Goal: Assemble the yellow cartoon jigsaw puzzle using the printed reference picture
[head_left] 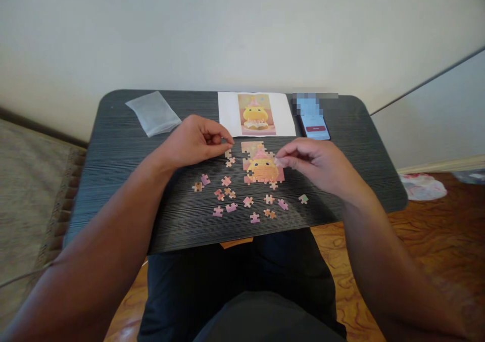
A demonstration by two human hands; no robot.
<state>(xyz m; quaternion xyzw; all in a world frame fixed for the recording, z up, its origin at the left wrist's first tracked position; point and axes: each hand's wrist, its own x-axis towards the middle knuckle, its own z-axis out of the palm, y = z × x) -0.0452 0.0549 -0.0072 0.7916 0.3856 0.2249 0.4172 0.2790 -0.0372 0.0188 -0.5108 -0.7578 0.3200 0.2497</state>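
Observation:
A partly joined jigsaw puzzle (263, 169) with a yellow animal in a pink hat lies mid-table, its edges uneven. My right hand (316, 162) is at its right edge, thumb and finger pinched on a small pale puzzle piece. Left of the puzzle, my left hand (200, 141) has its fingertips pressed together; whether anything is between them is hidden. Just below those fingertips is a pale piece (228, 153), with a pink piece (230, 162) close by. Several loose pieces are scattered nearer me, among them a purple piece (254, 217) and a green-marked piece (303, 199).
Behind the puzzle lies a printed reference picture (257, 113) on white paper. A phone (316, 125) with its screen lit rests to its right. A clear plastic bag (153, 112) is at the back left of the dark table (125, 180), against the wall.

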